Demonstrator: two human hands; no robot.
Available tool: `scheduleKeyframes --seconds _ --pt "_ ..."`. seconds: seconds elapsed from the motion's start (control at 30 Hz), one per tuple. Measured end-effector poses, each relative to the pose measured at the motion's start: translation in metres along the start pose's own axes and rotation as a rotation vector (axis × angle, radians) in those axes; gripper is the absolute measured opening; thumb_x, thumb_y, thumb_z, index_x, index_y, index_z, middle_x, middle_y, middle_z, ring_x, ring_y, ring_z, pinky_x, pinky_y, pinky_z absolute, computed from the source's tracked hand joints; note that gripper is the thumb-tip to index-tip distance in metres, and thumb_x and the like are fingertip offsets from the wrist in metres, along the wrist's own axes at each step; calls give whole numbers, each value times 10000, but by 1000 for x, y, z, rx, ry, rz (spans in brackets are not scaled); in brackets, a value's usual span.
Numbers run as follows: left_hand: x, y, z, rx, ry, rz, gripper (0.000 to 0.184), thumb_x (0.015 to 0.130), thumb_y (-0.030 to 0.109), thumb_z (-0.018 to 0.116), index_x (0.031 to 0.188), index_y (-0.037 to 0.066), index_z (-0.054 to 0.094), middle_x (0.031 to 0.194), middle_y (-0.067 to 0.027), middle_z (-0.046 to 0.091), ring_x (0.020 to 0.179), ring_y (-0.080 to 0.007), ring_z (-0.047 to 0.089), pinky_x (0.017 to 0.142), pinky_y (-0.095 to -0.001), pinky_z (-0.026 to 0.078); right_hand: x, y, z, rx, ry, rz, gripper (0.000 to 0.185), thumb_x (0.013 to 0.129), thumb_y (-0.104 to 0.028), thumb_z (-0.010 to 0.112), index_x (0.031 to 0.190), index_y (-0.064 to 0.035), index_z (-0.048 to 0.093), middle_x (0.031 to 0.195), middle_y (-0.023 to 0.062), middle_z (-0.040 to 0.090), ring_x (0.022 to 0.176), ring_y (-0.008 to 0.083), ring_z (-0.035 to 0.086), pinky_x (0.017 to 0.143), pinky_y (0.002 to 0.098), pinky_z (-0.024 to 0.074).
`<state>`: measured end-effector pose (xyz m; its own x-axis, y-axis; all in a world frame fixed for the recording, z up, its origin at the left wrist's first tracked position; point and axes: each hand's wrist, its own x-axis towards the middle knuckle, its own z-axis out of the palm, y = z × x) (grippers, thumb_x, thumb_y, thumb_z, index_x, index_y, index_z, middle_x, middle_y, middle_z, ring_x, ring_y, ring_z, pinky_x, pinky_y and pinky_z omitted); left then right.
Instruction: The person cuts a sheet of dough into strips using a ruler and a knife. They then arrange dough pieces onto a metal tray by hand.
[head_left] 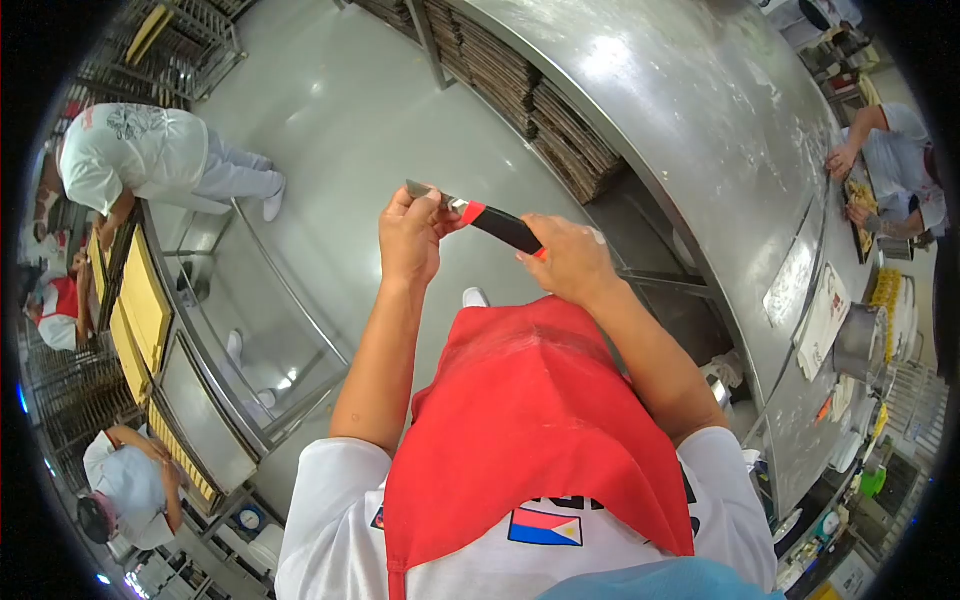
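A tool with a black and red handle (505, 230) and a short metal blade (417, 188) is held in the air in front of the red apron (530, 400). My right hand (575, 258) is wrapped round the rear end of the handle. At the other end, the fingers of my left hand (410, 235) pinch the metal part near the blade. Both hands are above the grey floor, left of the steel table.
A long steel table (700, 120) curves along the right, with stacked trays (570, 140) beneath it. A person (905, 160) works at its far side. On the left, people (140, 155) stand round a table bearing yellow slabs (140, 310).
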<state>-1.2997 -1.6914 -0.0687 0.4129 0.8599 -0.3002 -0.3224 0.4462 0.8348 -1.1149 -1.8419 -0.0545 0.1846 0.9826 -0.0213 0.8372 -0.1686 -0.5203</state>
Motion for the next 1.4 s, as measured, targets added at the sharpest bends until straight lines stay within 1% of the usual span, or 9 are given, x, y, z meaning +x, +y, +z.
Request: scheduleKeyframes --seconds 0.33,0.5,0.67,0.8,1.0,1.1,1.17,1.23,1.4 --pt "-3 9 10 2 15 -16 56 981 67 574 1002 19 592 867 -104 669 736 -213 698 753 -412 644 1 3 -6 9 4 -3 427 873 -304 779 1225 -112 632 1067 144 719 966 375 698 829 482 548" --pt "-1 10 11 73 70 -30 132 997 147 600 1034 23 577 880 -115 664 730 -241 702 728 -426 641 5 4 -7 -17 -1 -4 390 880 -313 769 1195 -138 622 1041 107 718 953 344 716 811 497 557" --pt "-2 10 8 47 71 -29 124 996 142 603 1028 24 584 883 -115 665 732 -243 701 729 -432 646 4 10 -1 -17 2 -23 449 870 -321 781 1253 -142 628 1089 104 722 966 342 718 833 489 561" --pt "-5 16 11 9 81 -30 100 991 118 592 1030 26 589 885 -124 667 730 -244 706 733 -433 653 3 5 -4 -26 -13 -16 473 868 -314 780 1281 -143 624 1096 109 724 970 343 718 832 482 565" --pt "-8 15 5 76 51 -42 110 1010 113 555 1030 13 597 879 -114 689 726 -227 725 737 -395 660 1 3 -4 6 12 -19 458 859 -308 786 1253 -129 637 1078 121 727 963 351 717 815 480 568" --pt "-7 14 2 45 81 -43 119 1009 111 545 1013 7 604 872 -119 687 725 -225 726 743 -402 659 0 4 -3 -19 33 -38 444 859 -307 785 1243 -135 642 1077 119 727 957 356 717 812 487 566" --pt "-6 16 1 55 85 -47 123 1010 110 540 1004 6 606 871 -123 687 719 -224 724 745 -404 658 0 2 -6 -30 -46 1 442 864 -309 779 1245 -133 640 1086 122 728 969 357 716 818 488 566" --pt "-5 18 -2 65 88 -51 128 1010 109 535 996 4 608 870 -127 687 714 -223 723 747 -406 658 -1 3 -2 -23 -40 -11 446 866 -310 777 1250 -131 641 1094 124 728 974 356 716 821 488 566" --pt "-9 23 4 143 90 -59 179 1011 161 544 1001 -3 615 866 -124 686 679 -207 708 745 -409 654 -3 6 3 -16 0 -24 462 866 -310 775 1270 -127 642 1113 132 727 984 357 716 828 488 567"
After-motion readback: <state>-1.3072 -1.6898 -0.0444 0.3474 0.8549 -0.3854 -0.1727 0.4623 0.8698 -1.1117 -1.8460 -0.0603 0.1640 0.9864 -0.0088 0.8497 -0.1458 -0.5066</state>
